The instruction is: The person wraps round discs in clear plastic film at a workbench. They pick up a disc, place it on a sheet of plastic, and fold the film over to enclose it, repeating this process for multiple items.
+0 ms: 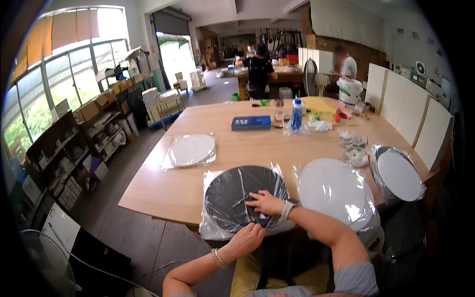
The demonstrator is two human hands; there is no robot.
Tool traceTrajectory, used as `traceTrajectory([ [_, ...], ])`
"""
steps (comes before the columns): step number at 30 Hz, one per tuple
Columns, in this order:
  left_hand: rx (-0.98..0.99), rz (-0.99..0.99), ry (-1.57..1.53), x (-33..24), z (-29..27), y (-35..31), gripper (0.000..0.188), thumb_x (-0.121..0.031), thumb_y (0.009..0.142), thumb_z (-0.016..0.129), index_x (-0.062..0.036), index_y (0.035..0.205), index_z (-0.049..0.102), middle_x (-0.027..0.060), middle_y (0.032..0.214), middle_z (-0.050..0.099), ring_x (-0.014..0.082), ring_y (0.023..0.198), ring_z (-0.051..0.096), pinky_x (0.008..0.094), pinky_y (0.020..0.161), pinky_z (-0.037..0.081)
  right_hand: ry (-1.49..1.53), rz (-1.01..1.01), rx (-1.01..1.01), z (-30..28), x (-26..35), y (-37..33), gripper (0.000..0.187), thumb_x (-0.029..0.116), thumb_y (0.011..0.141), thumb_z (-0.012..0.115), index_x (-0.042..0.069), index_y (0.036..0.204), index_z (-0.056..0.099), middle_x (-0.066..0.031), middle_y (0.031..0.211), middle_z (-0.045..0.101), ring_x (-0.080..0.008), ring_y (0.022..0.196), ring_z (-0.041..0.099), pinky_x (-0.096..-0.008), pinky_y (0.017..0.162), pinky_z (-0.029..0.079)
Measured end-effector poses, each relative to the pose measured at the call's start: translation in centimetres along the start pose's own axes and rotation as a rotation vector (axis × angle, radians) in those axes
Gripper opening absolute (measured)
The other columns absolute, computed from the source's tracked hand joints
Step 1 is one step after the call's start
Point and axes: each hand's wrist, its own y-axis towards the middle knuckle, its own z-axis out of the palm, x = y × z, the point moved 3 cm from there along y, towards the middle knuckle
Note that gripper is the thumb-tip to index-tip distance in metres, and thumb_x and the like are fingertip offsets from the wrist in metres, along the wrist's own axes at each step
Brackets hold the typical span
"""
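A round dark disc (225,190) in a clear plastic bag (210,228) lies at the table's near edge, right in front of me. My right hand (267,203), with a watch on its wrist, rests on the wrapped disc with its fingers spread. At the bag's near edge, the fingers of my left hand (246,240) are pinched together on the plastic. A bracelet circles my left wrist. Wrinkles and glare run over the film. Just to the right lies a larger white disc (331,190), also in clear plastic.
Farther left on the wooden table (148,185) is a wrapped white disc (192,150); another disc (398,175) sits at the right edge. Work gloves (355,148), a blue box (251,123) and a blue-capped bottle (297,115) stand farther back. Two people work beyond.
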Motion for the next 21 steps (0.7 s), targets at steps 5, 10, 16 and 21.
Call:
traceTrajectory([
  [5, -0.182, -0.215, -0.148, 2.3, -1.0, -1.3, 0.024, -0.024, 0.080, 0.066, -0.0061, 0.094, 0.059, 0.0094, 0.096, 0.056, 0.0277, 0.098, 0.051, 0.0392, 0.083, 0.039, 0.222, 0.163, 0.193, -1.5, 0.3, 0.9, 0.071, 0.055, 0.079, 0.064, 0.019, 0.137, 0.046, -0.0224, 0.146, 0.031, -0.0502, 0.129, 0.029, -0.0494, 0.106, 0.029],
  [10, 0.072, -0.298, -0.053, 6.4, -1.2, -4.4, 0.017, -0.021, 0.079, 0.069, -0.0088, 0.087, 0.061, 0.0077, 0.094, 0.057, 0.0285, 0.092, 0.054, 0.0413, 0.083, 0.041, 0.291, 0.337, 0.285, -2.0, 1.4, 0.8, 0.094, 0.065, 0.066, 0.070, 0.025, 0.143, 0.034, -0.0118, 0.154, 0.017, -0.0431, 0.138, 0.017, -0.0693, 0.097, 0.031],
  [16, 0.012, -0.263, -0.102, 6.6, -0.5, -5.1, 0.014, -0.023, 0.082, 0.065, -0.0095, 0.085, 0.061, 0.0049, 0.089, 0.058, 0.0251, 0.088, 0.056, 0.0362, 0.075, 0.047, 0.286, 0.356, 0.311, -3.6, 2.4, 0.2, 0.092, 0.065, 0.069, 0.068, 0.024, 0.144, 0.033, -0.0137, 0.154, 0.015, -0.0446, 0.138, 0.016, -0.0683, 0.098, 0.031],
  [21, 0.013, -0.044, -0.057, 5.3, -0.7, -5.0, 0.012, -0.019, 0.078, 0.065, -0.0087, 0.083, 0.061, 0.0056, 0.083, 0.054, 0.0237, 0.077, 0.056, 0.0338, 0.066, 0.049, 0.298, 0.377, 0.307, -3.1, 2.4, 0.0, 0.091, 0.065, 0.070, 0.068, 0.024, 0.144, 0.033, -0.0127, 0.154, 0.015, -0.0448, 0.138, 0.015, -0.0694, 0.097, 0.030],
])
